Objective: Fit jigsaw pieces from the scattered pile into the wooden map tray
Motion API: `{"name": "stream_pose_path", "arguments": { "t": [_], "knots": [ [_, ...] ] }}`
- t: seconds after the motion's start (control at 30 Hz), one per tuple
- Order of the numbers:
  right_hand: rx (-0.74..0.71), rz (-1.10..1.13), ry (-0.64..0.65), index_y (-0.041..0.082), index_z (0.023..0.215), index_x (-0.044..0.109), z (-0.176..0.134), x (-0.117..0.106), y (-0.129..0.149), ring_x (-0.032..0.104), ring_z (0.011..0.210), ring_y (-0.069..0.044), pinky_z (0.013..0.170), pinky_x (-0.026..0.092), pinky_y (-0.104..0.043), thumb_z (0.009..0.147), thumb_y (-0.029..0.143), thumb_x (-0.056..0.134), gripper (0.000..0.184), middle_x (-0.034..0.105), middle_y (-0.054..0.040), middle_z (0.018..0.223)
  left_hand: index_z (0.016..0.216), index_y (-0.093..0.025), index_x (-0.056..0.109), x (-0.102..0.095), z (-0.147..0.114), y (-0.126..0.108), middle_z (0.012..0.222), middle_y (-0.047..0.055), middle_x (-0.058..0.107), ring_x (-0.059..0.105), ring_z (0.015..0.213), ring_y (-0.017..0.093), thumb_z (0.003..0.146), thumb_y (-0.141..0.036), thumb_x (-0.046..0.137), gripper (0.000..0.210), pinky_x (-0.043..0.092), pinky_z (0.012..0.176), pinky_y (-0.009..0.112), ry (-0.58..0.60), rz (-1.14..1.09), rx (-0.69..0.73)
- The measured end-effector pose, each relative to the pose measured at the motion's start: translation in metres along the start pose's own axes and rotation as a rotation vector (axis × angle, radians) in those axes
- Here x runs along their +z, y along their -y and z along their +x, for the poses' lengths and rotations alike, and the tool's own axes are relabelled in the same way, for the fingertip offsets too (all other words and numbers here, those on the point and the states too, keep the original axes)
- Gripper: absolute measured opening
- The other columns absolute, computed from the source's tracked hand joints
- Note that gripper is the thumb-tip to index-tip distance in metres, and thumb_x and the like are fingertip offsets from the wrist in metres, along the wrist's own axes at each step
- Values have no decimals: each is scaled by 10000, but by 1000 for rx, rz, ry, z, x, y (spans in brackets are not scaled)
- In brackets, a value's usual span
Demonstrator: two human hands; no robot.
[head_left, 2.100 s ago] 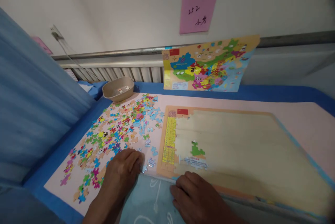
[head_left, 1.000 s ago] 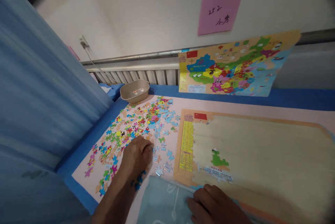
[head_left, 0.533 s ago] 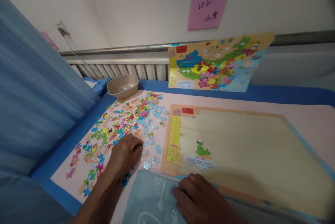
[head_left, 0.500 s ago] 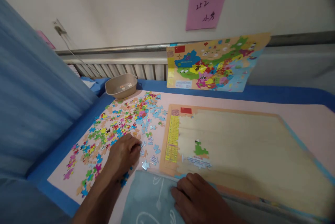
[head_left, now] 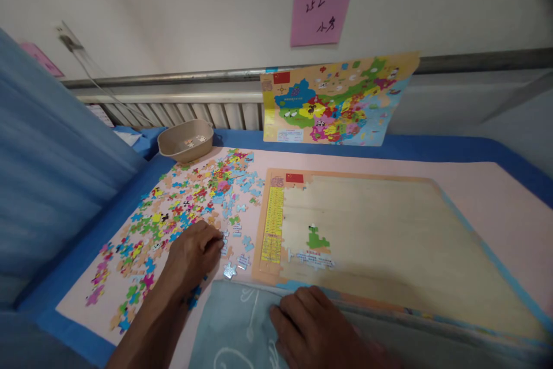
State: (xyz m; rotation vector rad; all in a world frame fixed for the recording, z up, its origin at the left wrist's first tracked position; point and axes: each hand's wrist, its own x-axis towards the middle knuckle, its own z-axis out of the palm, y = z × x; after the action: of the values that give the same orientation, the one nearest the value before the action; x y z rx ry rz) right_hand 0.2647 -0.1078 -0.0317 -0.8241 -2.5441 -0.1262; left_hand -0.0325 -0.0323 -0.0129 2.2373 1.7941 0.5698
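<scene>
My left hand [head_left: 196, 251] is low over the pink sheet, fingers curled and thumb drawn in. Its fingertips are beside a pale blue printed jigsaw piece [head_left: 224, 249]; whether they grip anything is hidden. My right hand [head_left: 309, 323] rests with bent fingers on a grey-green patterned cloth [head_left: 237, 328], by the near edge of the puzzle board [head_left: 367, 236]. What lies under its fingers is hidden. Along its left side the board carries a yellow printed strip [head_left: 272, 225], with a flag [head_left: 294, 178] at the top. A green joined section [head_left: 317, 238] lies inside.
Many loose jigsaw pieces [head_left: 173, 208] spread across the left of the pink sheet [head_left: 470, 185]. A beige basin [head_left: 185, 141] with a few pieces inside stands behind them. The map picture [head_left: 337, 104] leans against the rail. A blue curtain [head_left: 56, 144] hangs at left.
The whole view has shifted, so everything appears slightly farther left. My left hand stays by the same pieces with fingers still curled, and my right hand remains on the cloth.
</scene>
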Motion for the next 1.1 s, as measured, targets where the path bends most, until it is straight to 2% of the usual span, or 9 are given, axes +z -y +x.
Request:
{"name": "stream_pose_path", "arguments": {
  "t": [0.17, 0.43, 0.6, 0.77, 0.9, 1.1],
  "knots": [
    [21, 70, -16, 182, 999, 651, -2, 6, -2, 480, 756, -202, 684, 333, -377, 925, 224, 725, 113, 620, -16, 822, 880, -230, 692, 0, 0, 1, 864, 39, 698, 671, 834, 198, 983, -290, 534, 197, 499, 763, 324, -14, 10, 61],
    [9, 91, 6, 198, 1007, 620, -6, 12, -5, 506, 783, -207, 708, 362, -376, 901, 240, 708, 144, 624, -20, 855, 912, -223, 711, 3, -1, 5, 845, 42, 679, 647, 804, 189, 1001, -230, 548, 186, 487, 741, 313, -51, 15, 157],
    [0, 41, -99, 213, 1010, 588, -6, 22, -8, 503, 758, -202, 702, 361, -372, 868, 245, 723, 199, 606, 6, 832, 893, -214, 719, 3, 0, 3, 828, 42, 677, 650, 784, 181, 976, -167, 570, 176, 481, 715, 296, -80, 24, 180],
    [-14, 31, -155, 214, 999, 588, -5, 25, -10, 476, 730, -197, 689, 339, -368, 945, 246, 663, 97, 584, 11, 789, 895, -199, 723, 1, 0, 0, 814, 44, 670, 645, 765, 178, 983, -156, 563, 187, 491, 695, 291, -98, 33, 212],
    [-20, 32, -142, 210, 1029, 585, -5, 27, -11, 495, 753, -198, 702, 353, -367, 960, 255, 655, 108, 602, 4, 816, 887, -200, 727, 2, 0, 0, 822, 54, 676, 638, 764, 175, 1007, -184, 545, 219, 498, 691, 294, -111, 34, 234],
    [-19, 39, -99, 210, 972, 579, -5, 20, -8, 487, 740, -199, 682, 336, -374, 865, 218, 698, 160, 586, 2, 811, 916, -214, 742, 4, 0, 3, 830, 59, 699, 660, 780, 185, 1020, -236, 551, 219, 516, 703, 304, -111, 2, 231]
  ]
}}
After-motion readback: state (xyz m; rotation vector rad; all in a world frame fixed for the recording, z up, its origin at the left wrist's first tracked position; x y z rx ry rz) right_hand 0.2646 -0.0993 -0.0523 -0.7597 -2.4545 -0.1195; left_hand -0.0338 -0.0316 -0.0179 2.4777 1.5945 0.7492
